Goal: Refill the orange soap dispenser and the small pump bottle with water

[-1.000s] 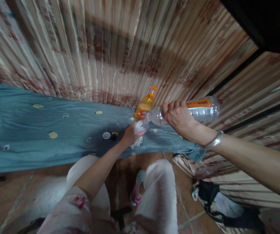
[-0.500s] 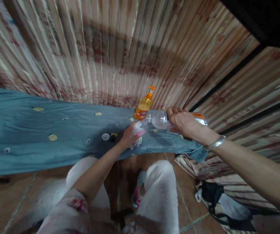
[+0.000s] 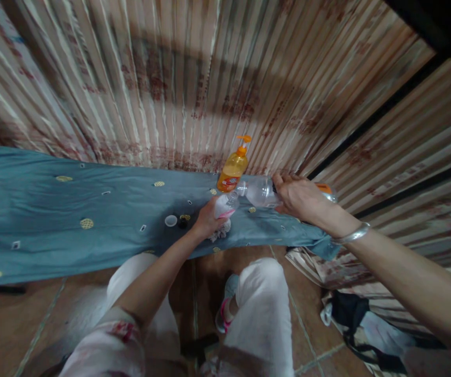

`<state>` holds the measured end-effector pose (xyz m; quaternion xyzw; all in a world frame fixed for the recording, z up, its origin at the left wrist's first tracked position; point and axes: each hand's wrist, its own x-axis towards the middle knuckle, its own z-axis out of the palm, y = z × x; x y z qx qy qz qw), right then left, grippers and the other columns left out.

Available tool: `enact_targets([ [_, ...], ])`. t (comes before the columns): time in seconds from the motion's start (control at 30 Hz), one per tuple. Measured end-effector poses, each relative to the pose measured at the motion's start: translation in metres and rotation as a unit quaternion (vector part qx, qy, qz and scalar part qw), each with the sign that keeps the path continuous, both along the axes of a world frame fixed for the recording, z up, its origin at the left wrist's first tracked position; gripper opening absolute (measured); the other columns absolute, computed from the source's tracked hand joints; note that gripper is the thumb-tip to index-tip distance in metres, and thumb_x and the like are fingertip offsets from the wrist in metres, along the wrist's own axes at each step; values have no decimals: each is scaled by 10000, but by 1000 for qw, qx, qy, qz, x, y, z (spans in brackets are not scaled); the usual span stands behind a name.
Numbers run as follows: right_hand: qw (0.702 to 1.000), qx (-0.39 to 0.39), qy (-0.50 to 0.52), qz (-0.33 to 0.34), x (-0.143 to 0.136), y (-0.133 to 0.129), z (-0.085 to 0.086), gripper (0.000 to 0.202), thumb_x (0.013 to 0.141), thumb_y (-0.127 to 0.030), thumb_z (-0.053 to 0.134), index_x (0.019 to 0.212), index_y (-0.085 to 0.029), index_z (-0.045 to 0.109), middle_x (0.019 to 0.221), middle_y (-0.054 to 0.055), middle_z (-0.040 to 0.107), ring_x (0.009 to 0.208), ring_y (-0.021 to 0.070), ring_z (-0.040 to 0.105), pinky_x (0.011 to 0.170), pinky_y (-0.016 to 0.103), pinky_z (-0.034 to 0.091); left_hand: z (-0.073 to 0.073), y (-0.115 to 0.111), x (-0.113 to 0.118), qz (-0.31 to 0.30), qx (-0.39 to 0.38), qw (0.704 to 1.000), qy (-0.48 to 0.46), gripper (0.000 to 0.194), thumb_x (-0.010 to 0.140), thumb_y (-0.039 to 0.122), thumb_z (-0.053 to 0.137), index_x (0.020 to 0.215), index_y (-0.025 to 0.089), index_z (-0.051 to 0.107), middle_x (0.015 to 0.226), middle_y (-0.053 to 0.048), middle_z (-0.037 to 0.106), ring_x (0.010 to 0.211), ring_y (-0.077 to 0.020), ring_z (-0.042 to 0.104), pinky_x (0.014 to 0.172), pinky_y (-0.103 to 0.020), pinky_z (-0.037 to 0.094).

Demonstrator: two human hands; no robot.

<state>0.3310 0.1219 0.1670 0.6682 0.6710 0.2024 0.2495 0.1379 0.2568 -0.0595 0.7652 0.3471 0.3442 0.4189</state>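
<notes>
My left hand (image 3: 208, 219) is wrapped round a small clear bottle (image 3: 225, 205) with a pink and white label, its mouth pointing up and right. My right hand (image 3: 299, 196) grips a larger clear plastic bottle (image 3: 260, 192), tipped almost level, its neck at the small bottle's mouth. Whether liquid is passing between them is too small to tell. Just behind the two mouths stands a yellow-orange pump bottle (image 3: 232, 170). A crumpled whitish cloth or paper (image 3: 221, 230) lies beside my left hand.
The narrow surface has a blue-green patterned cloth (image 3: 115, 209). A white cap (image 3: 171, 221) and a dark cap (image 3: 182, 223) lie left of my left hand. Pleated curtains (image 3: 194, 94) hang behind and at the right. A black and grey bag (image 3: 370, 324) is low at the right.
The view has shifted slightly. Both hands keep their grips, and the large bottle's neck remains at the small bottle's mouth.
</notes>
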Motion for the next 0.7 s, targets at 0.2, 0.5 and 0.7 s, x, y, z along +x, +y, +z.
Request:
enact_targets([
  [0.2,999,32,6,31,5,-10,-5,571,890,-273,830,1356,-33,604,1188,282,797,1089,385,779,906,399,541,3,-2,-2,13,5,1000,23,652,719,208,891,1333,265,678,1243,-73,853,1174,-382,821,999,-471,666],
  [0.5,905,80,391,-144,21,-54,-78,928,788,-485,903,1573,-103,589,1147,168,882,1078,407,849,855,405,626,7,-3,-5,18,4,1000,25,690,734,210,909,1373,238,651,1277,-61,841,1205,-337,811,1050,-444,658],
  [0.7,713,195,649,-178,4,-84,-138,756,591,-642,968,1214,-245,805,1210,119,893,1112,438,837,1011,589,659,7,-5,-7,16,11,1000,14,695,732,243,920,1370,248,644,1337,-90,826,1241,-356,798,1089,-475,649],
])
